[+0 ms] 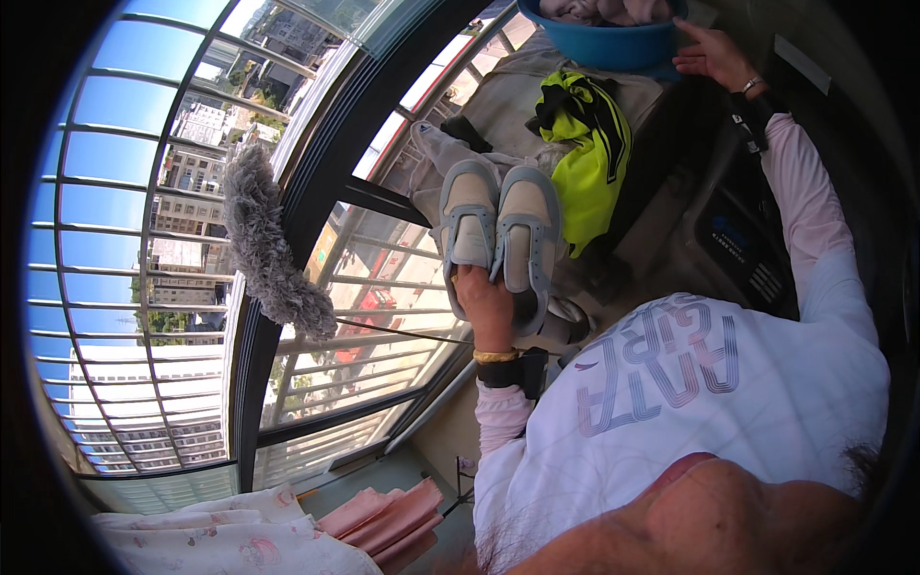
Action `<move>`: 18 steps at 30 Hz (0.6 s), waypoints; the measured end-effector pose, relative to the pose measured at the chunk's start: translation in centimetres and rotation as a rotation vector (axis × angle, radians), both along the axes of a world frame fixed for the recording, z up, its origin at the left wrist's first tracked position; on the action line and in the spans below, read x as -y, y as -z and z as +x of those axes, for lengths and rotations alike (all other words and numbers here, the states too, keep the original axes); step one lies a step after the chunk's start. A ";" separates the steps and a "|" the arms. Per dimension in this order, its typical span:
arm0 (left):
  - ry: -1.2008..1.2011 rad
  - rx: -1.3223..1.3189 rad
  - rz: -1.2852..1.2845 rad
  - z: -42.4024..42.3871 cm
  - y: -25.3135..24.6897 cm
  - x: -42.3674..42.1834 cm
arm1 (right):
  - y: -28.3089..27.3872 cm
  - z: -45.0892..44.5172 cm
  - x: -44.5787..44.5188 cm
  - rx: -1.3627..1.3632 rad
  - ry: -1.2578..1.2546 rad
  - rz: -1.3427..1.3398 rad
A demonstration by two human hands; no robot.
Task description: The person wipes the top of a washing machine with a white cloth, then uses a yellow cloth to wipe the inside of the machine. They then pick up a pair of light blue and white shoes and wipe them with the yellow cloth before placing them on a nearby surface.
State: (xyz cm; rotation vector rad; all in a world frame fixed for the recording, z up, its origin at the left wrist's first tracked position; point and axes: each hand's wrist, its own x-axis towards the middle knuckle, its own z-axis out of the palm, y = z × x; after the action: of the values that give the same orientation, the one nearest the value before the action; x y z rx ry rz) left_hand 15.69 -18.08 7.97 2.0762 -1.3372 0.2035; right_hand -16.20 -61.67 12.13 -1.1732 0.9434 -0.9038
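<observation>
My left hand [484, 305] grips a pair of beige and grey-blue canvas sneakers [528, 195] by their heel ends, its fingers inside the openings. Side by side, the shoes point away from me and show no laces. Out at the upper right, my right hand [719, 61] has its fingers apart beside a blue plastic basin [611, 44]. Whether the fingertips touch the basin cannot be made out. Pale pinkish cloth [604, 11] lies inside the basin. Close to the shoes is a neon yellow and black garment [593, 194], lying over greyish fabric [503, 93].
Dark-framed windows [352, 122] with metal bars [151, 190] run along the left. A fluffy grey duster [266, 237] on a thin rod is beside the frame. Printed cloth [237, 535] and pink fabric [388, 517] hang at lower left. A dark case [740, 237] bearing writing stands right.
</observation>
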 end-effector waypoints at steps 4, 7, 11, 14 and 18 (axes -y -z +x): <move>0.055 0.023 0.002 0.4 -0.3 0.4 | 0.7 4.5 0.2 0.042 0.000 0.126; 0.051 -0.062 0.055 0.8 -0.1 0.1 | 1.4 6.8 0.7 0.070 -0.004 0.171; 0.035 -0.052 0.061 0.6 -0.2 0.1 | 1.7 8.3 1.4 0.244 0.068 0.243; 0.085 -0.076 0.019 0.9 -0.1 0.6 | 2.6 8.7 2.8 0.357 0.203 0.215; 0.068 -0.039 0.018 1.4 0.2 0.2 | 2.2 7.4 2.1 0.337 0.172 0.276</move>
State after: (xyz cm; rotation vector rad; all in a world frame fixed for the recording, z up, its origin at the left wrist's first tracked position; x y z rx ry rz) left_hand 17.10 -18.32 7.73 2.0356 -1.3889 0.1211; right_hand -8.81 -63.79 9.93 -0.6866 0.8678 -1.0332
